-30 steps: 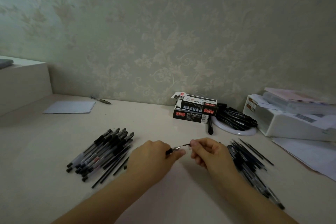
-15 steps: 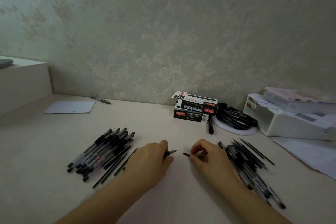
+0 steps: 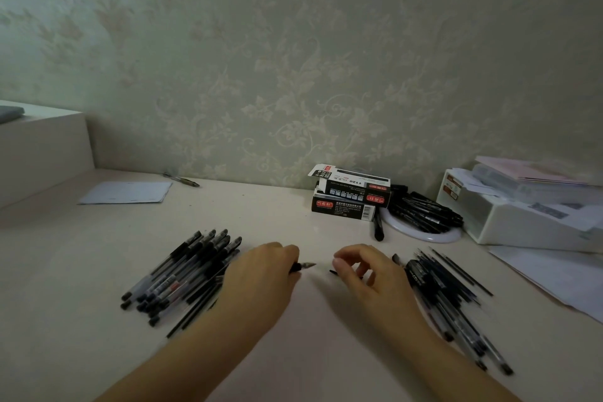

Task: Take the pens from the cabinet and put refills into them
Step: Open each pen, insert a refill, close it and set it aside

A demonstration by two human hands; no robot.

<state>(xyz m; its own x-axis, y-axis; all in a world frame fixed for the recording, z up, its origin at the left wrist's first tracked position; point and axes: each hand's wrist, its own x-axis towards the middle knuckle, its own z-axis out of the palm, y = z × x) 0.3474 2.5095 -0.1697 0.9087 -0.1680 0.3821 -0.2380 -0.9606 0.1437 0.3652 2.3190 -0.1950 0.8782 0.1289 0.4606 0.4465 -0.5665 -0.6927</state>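
Note:
My left hand grips a black pen; only its grip and metal tip show, pointing right. A short gap away, my right hand hovers low over the table with its fingers loosely curled and spread. A thin black piece lies just under its thumb, and I cannot see a firm pinch on it. A pile of capped black pens lies left of my left hand. A second pile of pens and thin refills lies right of my right hand.
Two stacked refill boxes stand at the back, with a black marker in front. A round white dish holds more black pens. A white organiser, loose papers, a sheet and a raised ledge ring the table.
My hands were together at the pen's tip, then drew apart. The right hand carried the thin black piece down to the table and its fingers have loosened.

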